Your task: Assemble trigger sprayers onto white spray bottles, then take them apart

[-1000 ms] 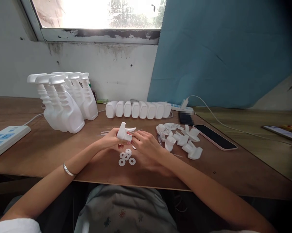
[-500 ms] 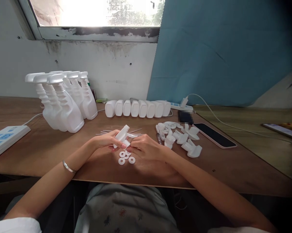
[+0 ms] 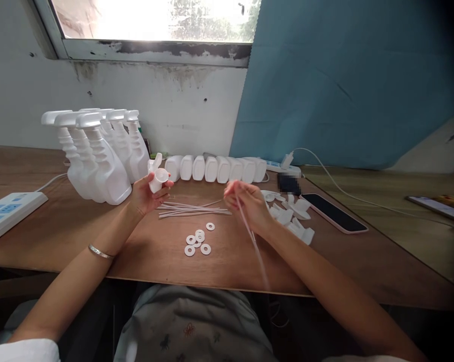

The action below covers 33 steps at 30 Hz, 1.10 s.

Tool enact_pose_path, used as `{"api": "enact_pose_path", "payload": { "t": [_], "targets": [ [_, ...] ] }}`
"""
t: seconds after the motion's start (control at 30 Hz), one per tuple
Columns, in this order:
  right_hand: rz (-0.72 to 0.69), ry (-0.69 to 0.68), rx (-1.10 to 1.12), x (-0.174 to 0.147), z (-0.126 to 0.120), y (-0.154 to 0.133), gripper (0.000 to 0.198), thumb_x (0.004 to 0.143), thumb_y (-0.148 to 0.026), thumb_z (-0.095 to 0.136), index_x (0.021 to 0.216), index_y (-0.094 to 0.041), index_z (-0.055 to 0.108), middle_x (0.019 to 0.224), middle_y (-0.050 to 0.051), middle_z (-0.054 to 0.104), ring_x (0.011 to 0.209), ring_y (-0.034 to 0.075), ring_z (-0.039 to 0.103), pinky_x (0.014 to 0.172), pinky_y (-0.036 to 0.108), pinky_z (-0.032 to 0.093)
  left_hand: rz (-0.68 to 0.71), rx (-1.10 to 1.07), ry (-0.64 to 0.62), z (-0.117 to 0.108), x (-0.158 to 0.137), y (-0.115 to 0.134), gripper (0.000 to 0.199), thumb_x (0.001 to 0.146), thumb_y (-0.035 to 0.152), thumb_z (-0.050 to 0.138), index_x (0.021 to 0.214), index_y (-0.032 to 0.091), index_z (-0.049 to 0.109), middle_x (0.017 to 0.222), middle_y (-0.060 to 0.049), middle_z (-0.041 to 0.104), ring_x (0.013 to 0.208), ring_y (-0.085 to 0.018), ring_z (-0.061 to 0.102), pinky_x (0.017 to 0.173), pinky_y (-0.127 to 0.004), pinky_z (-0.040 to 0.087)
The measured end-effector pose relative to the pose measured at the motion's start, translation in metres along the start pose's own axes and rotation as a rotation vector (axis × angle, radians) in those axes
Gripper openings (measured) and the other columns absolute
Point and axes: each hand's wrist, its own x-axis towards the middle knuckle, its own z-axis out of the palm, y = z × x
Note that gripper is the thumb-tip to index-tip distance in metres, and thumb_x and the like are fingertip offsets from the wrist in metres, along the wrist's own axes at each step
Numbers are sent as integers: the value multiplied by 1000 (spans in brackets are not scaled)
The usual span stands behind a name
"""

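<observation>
My left hand grips a white trigger spray head, its round collar opening turned toward me. Off to the right, my right hand is closed on one end of a thin clear dip tube, which trails down toward the table's front edge and is blurred at its far end. More such tubes lie in a loose bundle on the table between the hands. Several flat white washers are scattered in front of them. Beyond my right hand and partly hidden by it is a pile of white spray heads.
Assembled spray bottles stand upright at the left, behind a white power strip. White bottles lie in a row along the wall. A pink-edged phone lies right of the pile, with a charging cable beyond it.
My hands have moved apart. The left has lifted the spray head up and left, turning its opening toward me. My right hand now holds a tube. Another washer lies on the table.
</observation>
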Motion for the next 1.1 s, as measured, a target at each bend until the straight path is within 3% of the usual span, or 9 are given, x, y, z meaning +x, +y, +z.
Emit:
{"api": "enact_pose_path", "payload": {
  "t": [0.13,0.27,0.4,0.47,0.57,0.63,0.7,0.87,1.1],
  "targets": [
    [164,264,173,12,-13,16,31,72,-49,59,76,-18,53,56,-6,40,47,5,37,44,19,35,13,-11,77,3,1,-2,40,79,53,45,75,17,62,64,-2,59,37,-4,28,36,-20,27],
    [284,318,100,12,-11,39,33,66,-44,65,75,-15,53,66,-1,57,53,6,49,54,20,43,54,-70,100,4,3,1,39,78,52,48,75,15,61,63,-1,55,39,-4,33,37,-19,30],
    [399,235,-148,8,-8,55,22,75,-34,55,83,-14,51,71,3,62,60,10,56,62,26,47,40,-110,98,2,4,2,28,81,41,50,82,15,61,67,-1,57,42,-5,39,42,-20,37],
    [384,174,-473,6,-10,54,22,79,-31,51,92,-13,51,80,6,64,69,13,59,67,29,47,11,-85,107,-1,6,-1,22,80,35,52,84,15,60,70,-2,60,44,-5,43,45,-20,41],
    [186,108,-1146,4,-14,43,26,80,-26,50,101,-11,51,97,13,62,89,20,57,75,32,43,-26,29,123,-6,9,-9,17,75,28,58,86,14,58,78,-4,64,48,-6,51,47,-19,44],
    [76,82,-1503,1,-15,32,19,80,-19,48,96,-10,54,94,16,63,94,24,56,75,33,41,-56,119,99,-8,11,-14,20,73,24,61,89,13,58,83,-5,65,56,-9,57,49,-19,46],
    [107,41,-1717,-2,-12,22,15,79,-11,45,89,-10,55,80,16,64,86,26,59,67,31,41,-107,169,62,-8,12,-18,25,71,21,62,94,13,57,88,-7,66,66,-12,62,55,-21,50],
    [389,-139,-1826,-11,3,15,21,74,2,41,87,-7,55,73,18,65,75,26,65,55,26,40,-207,107,23,-2,10,-22,26,72,21,58,97,13,55,87,-9,65,64,-14,62,57,-25,51],
    [497,-258,-1817,-13,9,16,24,75,4,42,94,-4,54,79,20,66,83,27,66,59,28,44,-266,2,33,-1,12,-25,20,74,28,55,84,11,57,69,-5,61,47,-10,50,42,-21,41]
  ]
}}
